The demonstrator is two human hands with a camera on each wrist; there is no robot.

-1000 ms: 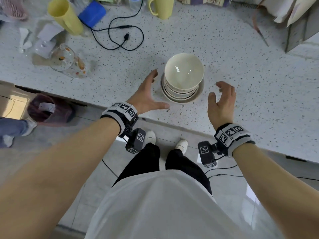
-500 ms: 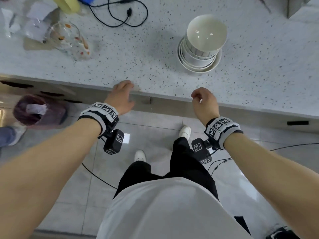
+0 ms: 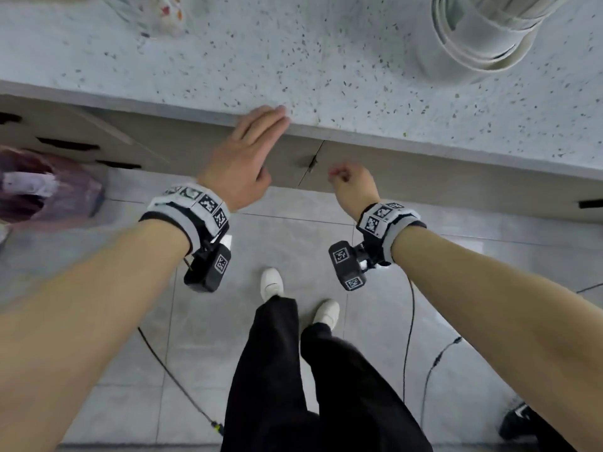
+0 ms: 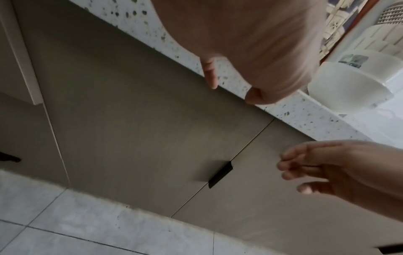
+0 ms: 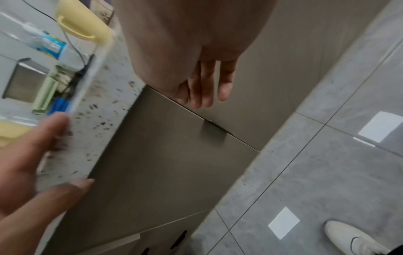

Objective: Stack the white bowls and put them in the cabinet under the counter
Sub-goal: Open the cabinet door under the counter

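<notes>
The stack of white bowls stands on the speckled counter at the top right, with neither hand touching it. My left hand lies with straight fingers on the counter's front edge. Below that edge, my right hand hangs in front of the grey cabinet doors, its fingers loose and holding nothing. A black handle sits on the seam between the two shut doors, a short way left of the right hand. The bowl stack also shows in the left wrist view.
A patterned glass jug stands on the counter at top left. Drawers with black slots and a purple bag-lined bin are to the left. Cables trail over the tiled floor by my feet.
Both hands have drawn back from the bowl stack to the counter's front. The right hand has dropped below the edge to the cabinet doors. The head view has tilted down and closer.
</notes>
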